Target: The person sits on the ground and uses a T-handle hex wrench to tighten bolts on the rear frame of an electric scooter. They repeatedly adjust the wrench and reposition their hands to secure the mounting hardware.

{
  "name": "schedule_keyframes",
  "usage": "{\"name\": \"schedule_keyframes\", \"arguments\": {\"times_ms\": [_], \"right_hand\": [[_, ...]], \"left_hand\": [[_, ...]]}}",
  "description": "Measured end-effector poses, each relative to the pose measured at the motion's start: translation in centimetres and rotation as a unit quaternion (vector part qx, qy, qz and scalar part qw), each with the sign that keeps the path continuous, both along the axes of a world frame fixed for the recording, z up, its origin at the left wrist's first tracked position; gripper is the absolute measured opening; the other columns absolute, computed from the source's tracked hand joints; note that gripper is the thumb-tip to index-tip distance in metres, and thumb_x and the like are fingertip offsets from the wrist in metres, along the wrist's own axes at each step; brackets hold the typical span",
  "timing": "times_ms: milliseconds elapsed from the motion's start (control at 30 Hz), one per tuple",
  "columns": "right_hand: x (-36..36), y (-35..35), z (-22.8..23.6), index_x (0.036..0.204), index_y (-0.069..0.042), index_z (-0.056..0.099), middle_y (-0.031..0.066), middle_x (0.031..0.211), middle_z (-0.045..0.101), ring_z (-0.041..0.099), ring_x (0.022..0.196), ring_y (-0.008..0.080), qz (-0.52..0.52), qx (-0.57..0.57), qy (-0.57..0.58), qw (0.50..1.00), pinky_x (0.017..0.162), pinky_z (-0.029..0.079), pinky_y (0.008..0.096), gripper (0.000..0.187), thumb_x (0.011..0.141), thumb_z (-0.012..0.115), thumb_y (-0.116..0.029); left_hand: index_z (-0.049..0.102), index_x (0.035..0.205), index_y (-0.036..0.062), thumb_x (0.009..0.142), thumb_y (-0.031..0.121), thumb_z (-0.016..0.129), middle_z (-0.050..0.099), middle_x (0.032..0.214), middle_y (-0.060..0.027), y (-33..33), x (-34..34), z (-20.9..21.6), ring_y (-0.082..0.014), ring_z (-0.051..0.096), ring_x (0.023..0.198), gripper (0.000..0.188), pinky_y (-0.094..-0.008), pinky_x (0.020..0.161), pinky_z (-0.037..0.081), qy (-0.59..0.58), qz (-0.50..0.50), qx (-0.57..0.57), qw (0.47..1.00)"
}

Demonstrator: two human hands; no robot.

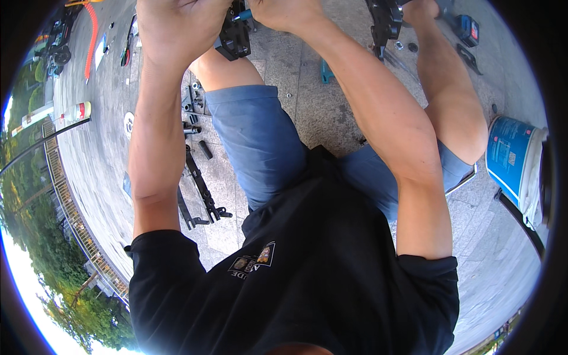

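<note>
My left hand (180,23) is at the top edge, its fingers cut off by the frame, right beside a black metal part (234,41) above my bare knee. Across from it, my right hand (287,10) is closed, with a slim teal piece (243,15) showing at its finger side and reaching over the black part. Most of what the fingers do lies outside the picture. A second black metal assembly (386,23) stands further right, near my other leg.
Long black brackets (204,189), a black cylinder (205,149) and small fittings (192,128) lie on the paving at left. A red hose (94,38) is beyond. A teal tool (326,72) sits between my legs; a blue bucket (512,157) and battery pack (467,29) are right.
</note>
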State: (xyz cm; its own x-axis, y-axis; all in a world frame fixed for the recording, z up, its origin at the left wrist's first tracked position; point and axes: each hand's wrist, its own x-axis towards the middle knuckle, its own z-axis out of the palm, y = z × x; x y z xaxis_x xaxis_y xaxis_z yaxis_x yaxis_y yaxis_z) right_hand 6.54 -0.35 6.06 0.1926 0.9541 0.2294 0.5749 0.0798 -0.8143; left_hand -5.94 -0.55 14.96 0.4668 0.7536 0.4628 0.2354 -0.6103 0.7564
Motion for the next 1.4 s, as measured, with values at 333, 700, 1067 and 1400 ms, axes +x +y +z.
{"name": "schedule_keyframes", "arguments": {"times_ms": [333,700,1067,1400], "right_hand": [[0.3,0.2,-2.4,0.095,-0.01,0.067,0.0199,0.085,0.066,0.064,0.08,0.0399,0.041,0.195,-0.016,0.98,0.07,0.052,0.0484,0.024,0.076,0.062,-0.024],[2.9,-7.6,-3.1,0.112,0.0,0.059,0.0181,0.097,0.062,0.063,0.077,0.0292,0.096,0.082,0.039,0.991,0.069,0.052,0.0341,0.038,0.079,0.072,-0.013],[0.7,-8.7,-10.6,0.143,0.003,0.026,0.0117,0.115,0.055,0.058,0.093,0.0159,-0.006,0.047,0.19,0.981,0.074,0.05,0.0288,0.065,0.09,0.059,-0.015],[0.9,-4.5,-7.5,0.143,0.01,0.024,0.0324,0.142,0.034,0.039,0.131,0.037,-0.125,0.065,-0.037,0.989,0.106,0.034,0.0459,0.063,0.098,0.046,-0.028]], "left_hand": [[0.063,0.103,-0.0034,0.087,0.002,0.067,0.07,0.085,-0.0097,-1.4,-0.7,-0.3,-0.0155,0.068,0.077,0.018,-0.0235,0.07,0.054,0.01,-0.016,-0.066,0.998],[0.066,0.108,0.0009,0.086,0.004,0.064,0.068,0.088,-0.013,-3.9,-0.3,-2.4,-0.0219,0.067,0.078,0.022,-0.0296,0.071,0.052,-0.047,-0.037,-0.051,0.997],[0.059,0.121,-0.0004,0.088,0.013,0.061,0.064,0.105,-0.0186,-4.0,1.6,-8.4,-0.0263,0.063,0.097,0.035,-0.0341,0.079,0.051,-0.057,-0.088,-0.048,0.993],[0.061,0.106,0.0014,0.093,0.025,0.059,0.063,0.097,-0.009,-0.2,4.9,-13.7,-0.0168,0.058,0.089,0.026,-0.0297,0.081,0.048,-0.407,-0.071,-0.611,0.676]]}}
